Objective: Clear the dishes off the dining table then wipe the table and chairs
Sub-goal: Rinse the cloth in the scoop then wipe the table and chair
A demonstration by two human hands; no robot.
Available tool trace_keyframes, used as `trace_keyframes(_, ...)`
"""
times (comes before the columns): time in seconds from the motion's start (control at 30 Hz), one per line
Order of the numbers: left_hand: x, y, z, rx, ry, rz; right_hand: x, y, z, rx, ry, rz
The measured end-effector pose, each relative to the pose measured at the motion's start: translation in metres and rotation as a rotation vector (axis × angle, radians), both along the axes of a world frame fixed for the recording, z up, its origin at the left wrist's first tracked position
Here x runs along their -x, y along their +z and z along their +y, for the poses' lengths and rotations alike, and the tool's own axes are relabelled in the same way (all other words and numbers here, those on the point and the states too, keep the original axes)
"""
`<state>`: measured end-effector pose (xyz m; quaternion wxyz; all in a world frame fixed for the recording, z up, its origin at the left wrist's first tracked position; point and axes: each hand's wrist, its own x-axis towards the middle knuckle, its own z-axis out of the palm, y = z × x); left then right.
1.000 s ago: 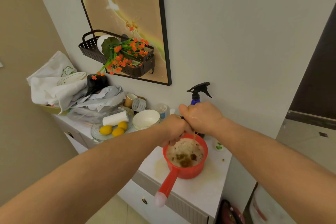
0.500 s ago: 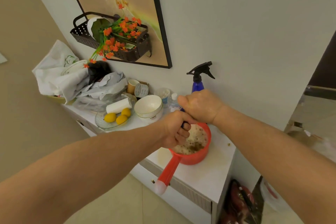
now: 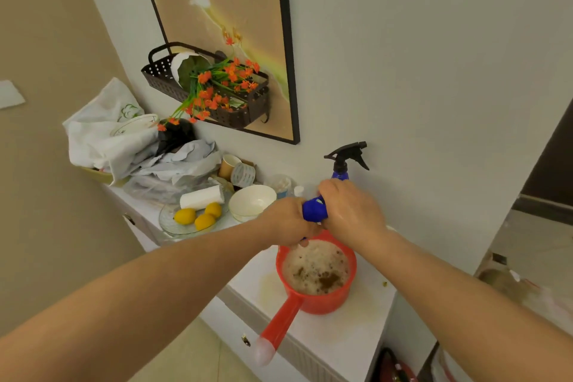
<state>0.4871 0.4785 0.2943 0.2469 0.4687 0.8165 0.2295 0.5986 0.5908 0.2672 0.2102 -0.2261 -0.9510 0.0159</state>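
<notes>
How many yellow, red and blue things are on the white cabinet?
Yellow: 3, the round yellow lemons on the glass plate.
Red: 1, the red plastic ladle pot.
Blue: 2, the blue spray bottle and the wrung blue cloth in both hands.
Total: 6

Blue cloth (image 3: 314,210), bunched into a tight wad, gripped between left hand (image 3: 288,222) and right hand (image 3: 350,214) directly above red ladle-style pot (image 3: 316,301). Pot sits upright on white sideboard (image 3: 341,338), full of foamy brownish water, its handle pointing near-left past the edge.
</notes>
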Motion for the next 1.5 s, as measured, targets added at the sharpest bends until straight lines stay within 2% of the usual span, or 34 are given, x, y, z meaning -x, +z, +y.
trace_keyframes(0.07,0.007,0.013,-0.001,-0.044,-0.048,0.255,-0.002,0.005,0.005,0.138,-0.018,0.097)
trace_keyframes(0.1,0.01,0.018,-0.001,-0.076,-0.042,0.302,-0.004,0.01,0.006,0.201,-0.021,0.123)
trace_keyframes(0.17,0.015,0.025,-0.001,-0.16,-0.006,0.331,-0.013,0.022,0.002,0.295,-0.07,0.29)
trace_keyframes(0.27,0.016,0.035,-0.001,-0.227,0.061,0.32,-0.025,0.025,-0.013,0.339,-0.149,0.714)
trace_keyframes(0.3,0.017,0.037,-0.003,-0.241,0.066,0.312,-0.03,0.02,-0.016,0.337,-0.142,0.716)
trace_keyframes(0.33,0.017,0.038,-0.005,-0.243,0.073,0.302,-0.034,0.013,-0.017,0.324,-0.12,0.552)
trace_keyframes(0.4,0.017,0.037,-0.012,-0.231,0.077,0.277,-0.045,0.002,-0.019,0.228,-0.177,0.017)
trace_keyframes(0.43,0.018,0.036,-0.014,-0.23,0.081,0.266,-0.048,0.005,-0.017,0.217,-0.237,-0.048)
trace_keyframes(0.47,0.017,0.035,-0.015,-0.238,0.095,0.243,-0.051,0.011,-0.017,0.261,-0.281,0.049)
trace_keyframes(0.5,0.015,0.035,-0.015,-0.263,0.104,0.206,-0.056,0.021,-0.021,0.398,-0.299,0.204)
trace_keyframes(0.53,0.012,0.036,-0.016,-0.3,0.108,0.158,-0.059,0.034,-0.027,0.631,-0.262,0.327)
trace_keyframes(0.6,0.001,0.04,-0.02,-0.356,0.066,0.055,-0.057,0.049,-0.048,1.291,-0.115,0.38)
trace_keyframes(0.67,-0.02,0.045,-0.024,-0.366,-0.114,0.001,-0.052,0.043,-0.066,1.519,-0.064,0.428)
trace_keyframes(0.77,-0.054,0.045,-0.024,-0.328,-0.368,-0.003,-0.052,0.037,-0.077,1.655,-0.135,0.883)
trace_keyframes(0.83,-0.073,0.048,-0.022,-0.334,-0.372,0.119,-0.067,0.037,-0.079,1.65,-0.191,1.116)
trace_keyframes(0.87,-0.081,0.05,-0.02,-0.38,-0.352,0.085,-0.079,0.034,-0.078,1.594,-0.22,1.197)
trace_keyframes(0.93,-0.097,0.055,-0.018,-0.479,-0.372,-0.285,-0.107,0.026,-0.078,1.459,-0.308,1.307)
trace_keyframes(0.97,-0.107,0.05,-0.015,-0.464,-0.428,-0.451,-0.122,0.021,-0.08,1.403,-0.392,1.341)
trace_keyframes(1.03,-0.127,0.03,-0.005,-0.329,-0.494,-0.303,-0.151,0.01,-0.089,1.322,-0.594,1.323)
trace_keyframes(1.07,-0.142,0.011,-0.008,-0.192,-0.528,-0.105,-0.167,0.002,-0.096,1.333,-0.712,1.303)
trace_keyframes(1.1,-0.155,-0.007,-0.01,-0.101,-0.576,0.171,-0.182,-0.007,-0.102,1.373,-0.818,1.283)
trace_keyframes(1.13,-0.17,-0.027,-0.008,-0.129,-0.623,0.278,-0.199,-0.016,-0.108,1.398,-0.899,1.254)
trace_keyframes(1.17,-0.19,-0.041,-0.008,-0.136,-0.701,0.234,-0.22,-0.023,-0.115,1.407,-0.943,1.244)
trace_keyframes(1.2,-0.197,-0.052,-0.007,-0.156,-0.728,0.091,-0.228,-0.026,-0.122,1.417,-0.94,1.225)
trace_keyframes(1.3,-0.229,-0.06,-0.004,-0.113,-0.713,-0.21,-0.256,-0.027,-0.136,1.424,-0.864,1.186)
trace_keyframes(1.4,-0.247,-0.058,-0.005,-0.11,-0.601,-0.366,-0.274,-0.023,-0.134,1.473,-0.688,1.129)
trace_keyframes(1.5,-0.244,-0.055,-0.001,-0.135,-0.394,-0.573,-0.282,-0.024,-0.12,1.575,-0.484,1.05)
